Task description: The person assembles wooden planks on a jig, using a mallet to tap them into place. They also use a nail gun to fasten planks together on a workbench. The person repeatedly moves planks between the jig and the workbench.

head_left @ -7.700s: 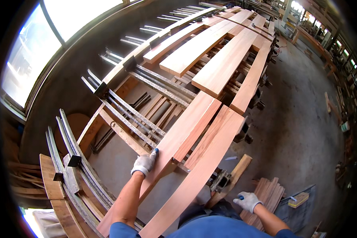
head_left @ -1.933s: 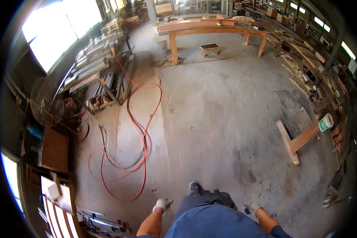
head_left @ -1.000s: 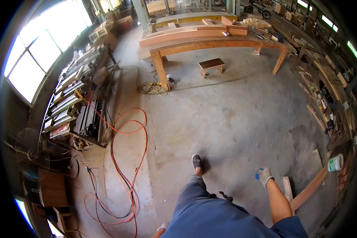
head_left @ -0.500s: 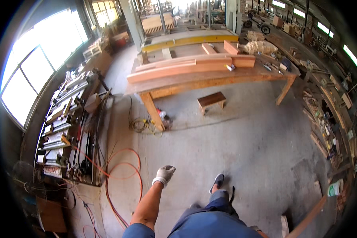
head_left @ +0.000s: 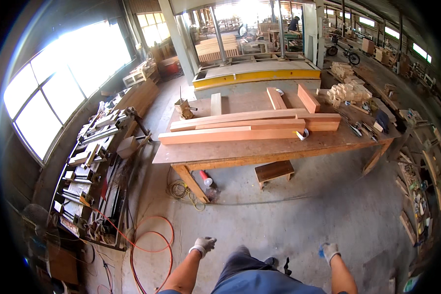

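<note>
Across the floor (head_left: 259, 220), the worktop (head_left: 196, 152) bearing long reddish boards (head_left: 230, 135) has come nearer to you over the last half second, yet those remain untouched. Your left hand (head_left: 203, 245) hangs loosely curled, holding nothing; your right hand (head_left: 331, 250) shows a blue patch (head_left: 322, 252), perhaps glove, so its grip cannot be told.
</note>
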A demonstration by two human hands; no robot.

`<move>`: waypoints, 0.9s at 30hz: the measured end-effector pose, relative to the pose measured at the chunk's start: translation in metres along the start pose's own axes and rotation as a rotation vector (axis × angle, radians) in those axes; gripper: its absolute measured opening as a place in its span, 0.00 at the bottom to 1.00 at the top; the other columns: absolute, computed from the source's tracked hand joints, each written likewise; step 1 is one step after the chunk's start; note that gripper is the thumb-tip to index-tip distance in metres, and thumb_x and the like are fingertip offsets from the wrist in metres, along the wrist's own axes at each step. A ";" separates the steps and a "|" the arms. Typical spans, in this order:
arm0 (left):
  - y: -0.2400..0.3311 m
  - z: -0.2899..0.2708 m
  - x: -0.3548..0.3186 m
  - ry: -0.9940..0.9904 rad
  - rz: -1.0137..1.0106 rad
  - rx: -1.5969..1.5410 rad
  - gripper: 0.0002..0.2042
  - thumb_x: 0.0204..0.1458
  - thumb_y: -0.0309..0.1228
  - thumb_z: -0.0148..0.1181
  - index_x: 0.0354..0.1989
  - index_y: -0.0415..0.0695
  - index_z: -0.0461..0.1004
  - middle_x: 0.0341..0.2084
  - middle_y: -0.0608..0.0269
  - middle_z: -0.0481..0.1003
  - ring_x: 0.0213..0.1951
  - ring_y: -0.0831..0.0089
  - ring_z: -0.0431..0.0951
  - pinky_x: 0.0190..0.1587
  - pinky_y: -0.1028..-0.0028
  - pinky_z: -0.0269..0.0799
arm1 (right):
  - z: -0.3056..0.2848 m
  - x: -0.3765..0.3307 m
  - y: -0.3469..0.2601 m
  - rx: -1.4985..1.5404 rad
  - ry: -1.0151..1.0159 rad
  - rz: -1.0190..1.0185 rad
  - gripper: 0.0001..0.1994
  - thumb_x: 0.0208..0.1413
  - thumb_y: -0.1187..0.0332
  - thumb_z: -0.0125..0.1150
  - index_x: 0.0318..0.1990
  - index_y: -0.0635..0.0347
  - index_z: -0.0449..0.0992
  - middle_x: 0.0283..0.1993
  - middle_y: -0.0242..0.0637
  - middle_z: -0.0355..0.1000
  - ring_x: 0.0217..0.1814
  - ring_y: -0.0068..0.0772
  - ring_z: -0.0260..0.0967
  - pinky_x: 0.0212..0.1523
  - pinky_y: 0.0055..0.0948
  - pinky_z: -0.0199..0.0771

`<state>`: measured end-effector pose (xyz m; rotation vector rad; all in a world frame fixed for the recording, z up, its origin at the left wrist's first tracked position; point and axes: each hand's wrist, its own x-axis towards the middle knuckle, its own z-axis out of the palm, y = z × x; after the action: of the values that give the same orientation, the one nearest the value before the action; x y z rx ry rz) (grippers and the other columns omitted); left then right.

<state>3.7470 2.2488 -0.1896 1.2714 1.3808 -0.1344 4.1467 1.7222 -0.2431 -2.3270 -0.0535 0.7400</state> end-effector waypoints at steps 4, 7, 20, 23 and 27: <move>0.070 -0.044 0.072 0.294 0.315 0.341 0.17 0.59 0.41 0.67 0.48 0.39 0.85 0.25 0.62 0.81 0.29 0.74 0.81 0.34 0.71 0.76 | -0.014 0.023 -0.175 0.370 -0.168 0.049 0.14 0.64 0.65 0.68 0.49 0.68 0.83 0.36 0.35 0.81 0.33 0.30 0.79 0.38 0.34 0.82; 0.193 -0.023 0.100 0.398 0.523 0.407 0.21 0.56 0.42 0.69 0.50 0.38 0.84 0.32 0.51 0.85 0.38 0.61 0.86 0.44 0.65 0.79 | -0.021 0.054 -0.202 0.413 -0.164 0.062 0.13 0.65 0.66 0.67 0.49 0.70 0.82 0.37 0.37 0.81 0.33 0.30 0.79 0.37 0.32 0.82; 0.525 -0.001 0.233 0.469 0.832 1.017 0.36 0.51 0.39 0.73 0.69 0.42 0.67 0.69 0.47 0.67 0.69 0.48 0.65 0.70 0.53 0.64 | 0.002 0.148 -0.304 0.366 -0.173 0.255 0.18 0.62 0.62 0.71 0.50 0.68 0.80 0.40 0.41 0.82 0.36 0.35 0.82 0.39 0.34 0.84; 0.538 -0.001 0.267 0.445 0.868 1.122 0.34 0.49 0.38 0.74 0.65 0.42 0.69 0.65 0.46 0.70 0.68 0.47 0.67 0.70 0.53 0.64 | -0.004 0.162 -0.354 0.151 -0.109 0.069 0.17 0.61 0.60 0.71 0.45 0.68 0.82 0.36 0.40 0.82 0.35 0.32 0.80 0.38 0.33 0.80; 0.546 0.001 0.286 0.467 0.890 1.255 0.29 0.46 0.37 0.75 0.57 0.45 0.73 0.52 0.51 0.75 0.57 0.50 0.74 0.61 0.53 0.67 | -0.014 0.210 -0.396 0.077 -0.055 -0.025 0.18 0.61 0.59 0.70 0.47 0.67 0.84 0.40 0.34 0.82 0.39 0.22 0.77 0.44 0.28 0.79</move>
<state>4.2215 2.6306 -0.0942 3.0096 0.8935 -0.0765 4.3925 2.0652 -0.0906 -2.2290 -0.0778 0.7804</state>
